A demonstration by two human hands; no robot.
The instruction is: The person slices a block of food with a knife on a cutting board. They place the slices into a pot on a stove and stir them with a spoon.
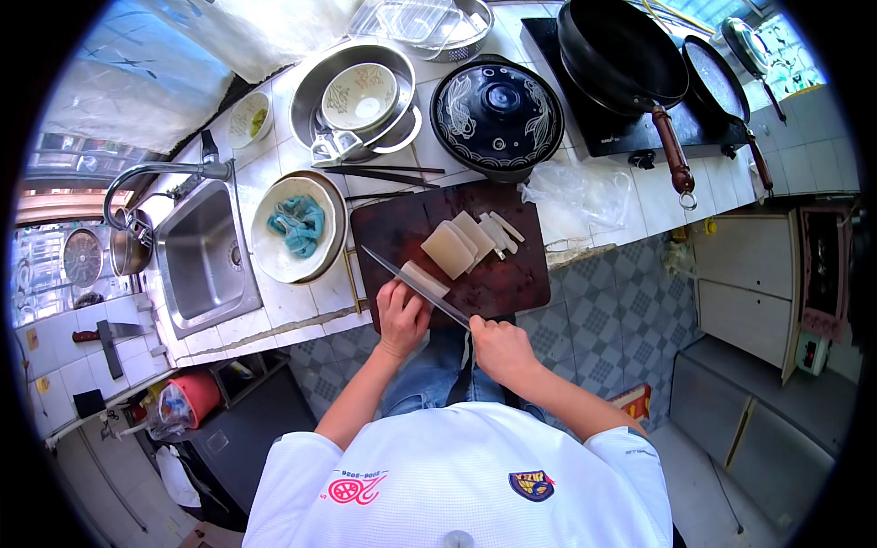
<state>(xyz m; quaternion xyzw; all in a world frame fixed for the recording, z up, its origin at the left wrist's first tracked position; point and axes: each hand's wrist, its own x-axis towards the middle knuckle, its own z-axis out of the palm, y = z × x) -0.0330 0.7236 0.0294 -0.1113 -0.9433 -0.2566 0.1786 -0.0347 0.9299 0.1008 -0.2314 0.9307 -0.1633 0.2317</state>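
My right hand (501,348) grips the handle of a kitchen knife (444,306), whose long blade slants up to the left. The blade lies along a pale beige food block (426,278); how deep it sits cannot be told. My left hand (403,315) has its fingers curled against the near side of the blade and steadies the block, with the fingertips partly hidden. Thick pale slices (449,250) lean on each other farther up the dark red-brown cutting board (507,288). Narrow strips (505,229) lie to their right.
A steel sink (205,267) is at left, beside stacked bowls (274,264) with a teal cloth (298,226). Behind the board are dark chopsticks (390,175), a lidded black pot (497,116) and a crumpled plastic bag (582,192). A wok (623,55) stands on the cooktop (610,144).
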